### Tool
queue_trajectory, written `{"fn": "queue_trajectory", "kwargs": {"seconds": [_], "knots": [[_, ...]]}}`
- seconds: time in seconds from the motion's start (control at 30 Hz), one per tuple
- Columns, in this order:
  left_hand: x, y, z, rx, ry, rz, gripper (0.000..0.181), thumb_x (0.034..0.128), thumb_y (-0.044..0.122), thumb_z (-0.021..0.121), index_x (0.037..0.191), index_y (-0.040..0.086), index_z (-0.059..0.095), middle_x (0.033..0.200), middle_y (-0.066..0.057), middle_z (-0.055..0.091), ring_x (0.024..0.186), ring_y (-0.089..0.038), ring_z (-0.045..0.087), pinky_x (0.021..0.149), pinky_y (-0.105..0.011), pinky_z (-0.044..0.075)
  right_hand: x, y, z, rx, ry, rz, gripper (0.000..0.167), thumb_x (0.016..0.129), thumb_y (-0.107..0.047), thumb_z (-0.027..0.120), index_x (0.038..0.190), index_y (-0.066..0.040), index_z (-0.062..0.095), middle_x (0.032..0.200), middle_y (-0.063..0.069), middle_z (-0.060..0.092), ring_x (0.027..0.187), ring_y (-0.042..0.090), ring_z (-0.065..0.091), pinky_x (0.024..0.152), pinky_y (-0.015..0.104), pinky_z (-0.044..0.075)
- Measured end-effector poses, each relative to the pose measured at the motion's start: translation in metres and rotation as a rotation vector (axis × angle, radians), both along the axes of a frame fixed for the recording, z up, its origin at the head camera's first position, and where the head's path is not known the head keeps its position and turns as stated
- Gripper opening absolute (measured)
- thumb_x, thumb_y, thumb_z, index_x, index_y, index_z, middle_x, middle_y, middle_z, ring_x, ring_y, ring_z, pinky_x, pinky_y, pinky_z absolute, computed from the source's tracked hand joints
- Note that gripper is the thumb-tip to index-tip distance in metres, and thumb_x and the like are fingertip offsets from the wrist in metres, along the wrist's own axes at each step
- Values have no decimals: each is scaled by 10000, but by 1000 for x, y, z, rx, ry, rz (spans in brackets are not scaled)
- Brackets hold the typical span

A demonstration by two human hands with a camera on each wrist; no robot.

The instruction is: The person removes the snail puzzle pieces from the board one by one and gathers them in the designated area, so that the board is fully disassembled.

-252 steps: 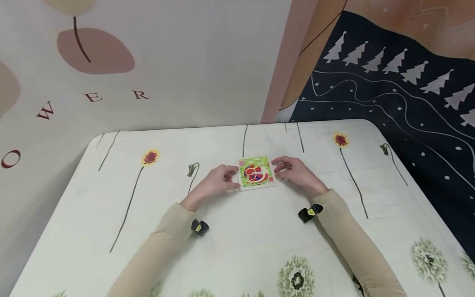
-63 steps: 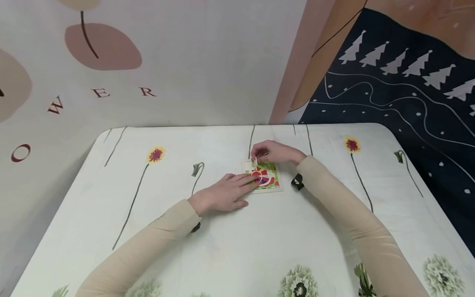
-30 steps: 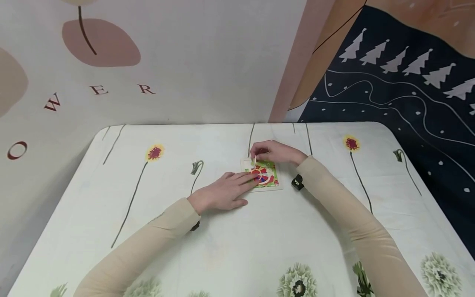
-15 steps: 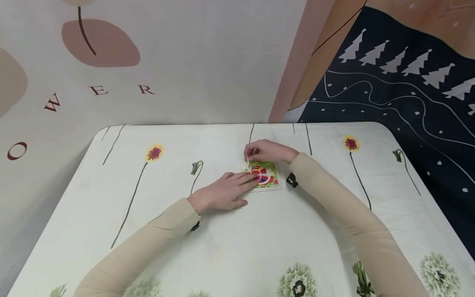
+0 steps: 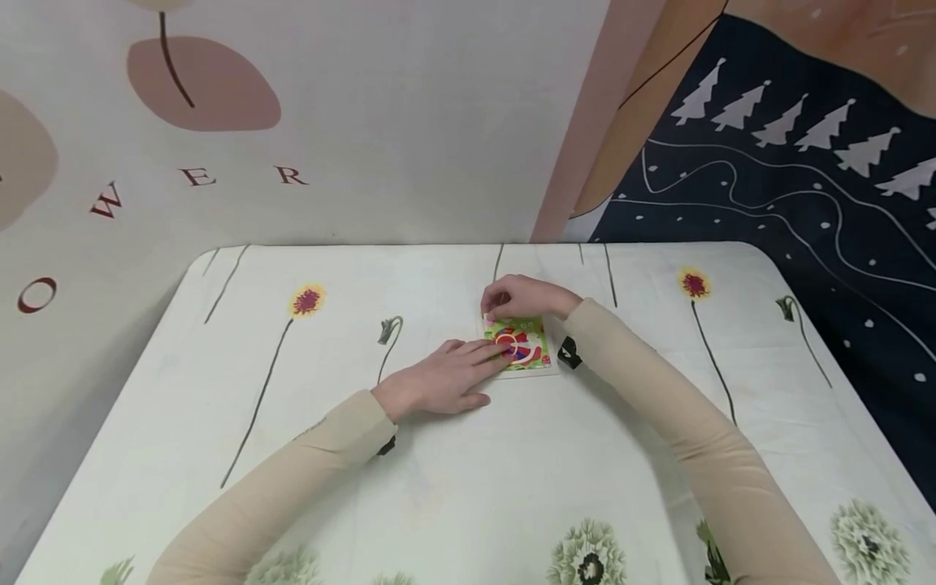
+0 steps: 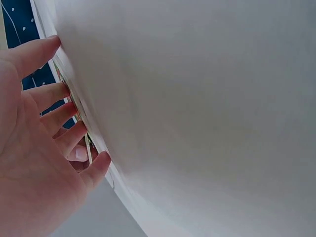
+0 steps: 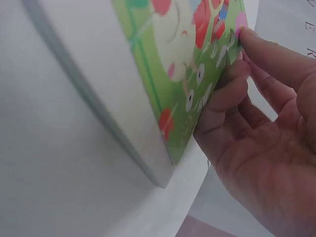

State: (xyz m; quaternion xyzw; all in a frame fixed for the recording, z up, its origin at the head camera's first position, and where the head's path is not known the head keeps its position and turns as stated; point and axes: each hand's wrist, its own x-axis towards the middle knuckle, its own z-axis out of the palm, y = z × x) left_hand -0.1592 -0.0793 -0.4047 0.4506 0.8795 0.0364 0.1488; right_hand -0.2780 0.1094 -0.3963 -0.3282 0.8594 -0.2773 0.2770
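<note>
A square picture puzzle in a pale frame (image 5: 541,373) lies flat on the table, green with red and blue shapes. My left hand (image 5: 442,380) rests on its left part, fingers extended and thumb apart on the cloth; the left wrist view shows this hand's palm side (image 6: 39,148). At the puzzle's far left corner, my right hand (image 5: 528,297) has its fingers curled. In the right wrist view the right hand (image 7: 269,128) holds its thumb on a green and pink corner piece (image 7: 240,20), with the other fingers bent beside the puzzle's edge. Fingers hide part of the puzzle.
The table is covered by a white cloth (image 5: 468,479) printed with flowers and stems. Behind it hangs a pale printed backdrop (image 5: 409,146), with a dark one showing white trees (image 5: 775,179) at the right. Black bands show near both wrists.
My right hand has shifted slightly left to the puzzle's corner. The small piece that stood upright in its fingers no longer shows upright. My left hand has stayed on the puzzle.
</note>
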Motion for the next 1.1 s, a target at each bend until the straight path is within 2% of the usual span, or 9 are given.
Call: {"fn": "queue_trajectory", "kwargs": {"seconds": [0.27,0.6,0.73,0.97,1.1], "knots": [[0,1,1,-2,-7,3,697,979,383,544,1548,130,230,1597,-52,177,1446,-236,145,1071,-496,243,7,4,1,-56,-5,-34,74,952,-108,617,984,-76,676,941,33,649,878,177,550,844,316,441],[0,1,0,2,-11,2,697,982,380,537,1553,145,214,1603,-37,152,1447,-231,135,1072,-496,238,11,7,7,-72,-57,1,67,992,-177,563,975,-118,589,867,24,665,782,186,552,780,348,394],[0,1,1,5,-12,-2,695,982,376,538,1552,143,215,1602,-43,156,1446,-239,139,1071,-499,239,11,9,7,-86,-83,-33,69,989,-167,566,987,-108,602,853,35,658,772,191,545,766,340,391],[-2,1,1,11,-25,3,684,981,369,542,1548,141,233,1598,-41,175,1445,-240,148,1070,-492,248,9,17,0,-156,-111,-64,71,998,-134,538,1012,-95,596,835,57,635,746,203,527,721,319,385],[-4,2,5,22,-35,4,644,987,361,534,1532,124,286,1585,-48,219,1436,-242,183,1058,-487,281,11,23,2,-228,-123,-71,79,1003,-117,518,1008,-89,591,840,79,630,755,229,532,701,311,388]]}}
